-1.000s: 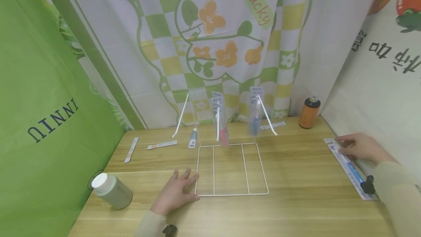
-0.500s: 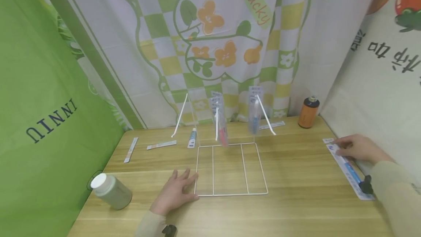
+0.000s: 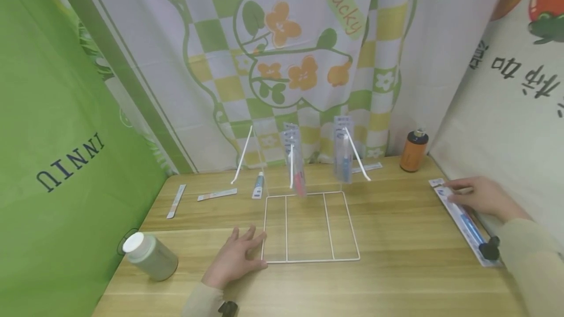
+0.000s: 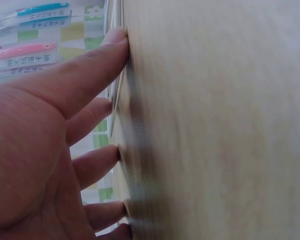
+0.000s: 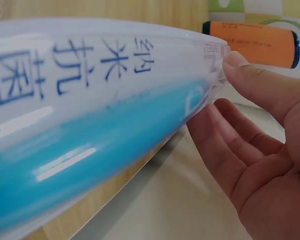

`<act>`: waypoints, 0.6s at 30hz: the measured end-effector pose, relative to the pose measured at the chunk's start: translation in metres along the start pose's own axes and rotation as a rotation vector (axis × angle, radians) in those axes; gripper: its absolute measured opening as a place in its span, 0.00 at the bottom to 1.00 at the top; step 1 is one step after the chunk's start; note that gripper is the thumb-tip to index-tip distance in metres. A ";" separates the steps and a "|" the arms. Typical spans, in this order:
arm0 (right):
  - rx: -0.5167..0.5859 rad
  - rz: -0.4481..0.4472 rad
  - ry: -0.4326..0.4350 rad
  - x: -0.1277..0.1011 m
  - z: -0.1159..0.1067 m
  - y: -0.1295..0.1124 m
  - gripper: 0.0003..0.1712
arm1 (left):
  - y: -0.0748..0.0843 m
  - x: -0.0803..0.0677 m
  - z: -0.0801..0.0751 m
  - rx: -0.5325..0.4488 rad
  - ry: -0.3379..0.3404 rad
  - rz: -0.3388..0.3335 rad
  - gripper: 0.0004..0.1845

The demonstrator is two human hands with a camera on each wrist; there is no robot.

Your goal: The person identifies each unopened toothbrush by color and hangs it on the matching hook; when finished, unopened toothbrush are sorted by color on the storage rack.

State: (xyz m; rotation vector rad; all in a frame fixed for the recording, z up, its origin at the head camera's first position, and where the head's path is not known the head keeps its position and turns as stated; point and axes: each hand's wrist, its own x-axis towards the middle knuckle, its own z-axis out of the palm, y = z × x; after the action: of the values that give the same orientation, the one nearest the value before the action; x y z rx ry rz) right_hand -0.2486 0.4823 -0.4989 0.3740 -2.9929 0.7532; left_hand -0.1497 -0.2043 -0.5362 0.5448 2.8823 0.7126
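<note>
My right hand (image 3: 482, 197) pinches the upper end of a packaged blue toothbrush (image 3: 467, 229) at the table's right edge. In the right wrist view, thumb and fingertips grip the clear wrapping at its far end, and the blue handle fills the foreground. My left hand (image 3: 235, 256) rests with spread fingers at the left front corner of a white wire rack (image 3: 308, 260). Its thumb and index fingertip touch the wire in the left wrist view. A packaged pink toothbrush (image 3: 299, 182) hangs from the rack's middle hook, and another packaged blue toothbrush (image 3: 345, 168) from the right one.
A toothpaste tube (image 3: 258, 186) lies behind the rack's left side. Slim white packets (image 3: 217, 194) lie at the back of the table. A pale green bottle (image 3: 154, 258) stands at left, an orange bottle (image 3: 414, 150) at the back right. Fabric walls border the table.
My right hand has shifted slightly left and tilted the toothbrush package, raising one long edge. The packages on the right hook look slightly shifted. My left hand stays in place on the rack.
</note>
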 end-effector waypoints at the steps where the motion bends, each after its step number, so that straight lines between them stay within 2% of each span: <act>1: -0.003 -0.001 0.009 0.000 -0.001 -0.002 0.28 | 0.000 0.000 0.000 -0.001 0.000 0.001 0.43; 10: 0.020 0.006 0.068 0.002 -0.005 -0.040 0.29 | -0.002 0.001 0.001 0.012 0.001 -0.009 0.44; 15: 0.078 0.013 0.160 -0.001 -0.006 -0.080 0.29 | -0.002 0.001 0.002 0.015 0.002 -0.013 0.44; 18: 0.136 -0.015 0.235 -0.004 -0.007 -0.103 0.28 | -0.001 0.001 0.001 0.015 0.005 -0.014 0.43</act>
State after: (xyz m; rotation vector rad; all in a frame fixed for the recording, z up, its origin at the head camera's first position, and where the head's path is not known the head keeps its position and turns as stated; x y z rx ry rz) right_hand -0.2198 0.3982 -0.4456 0.2893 -2.7265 0.9319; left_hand -0.1508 -0.2042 -0.5373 0.5245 2.8957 0.6921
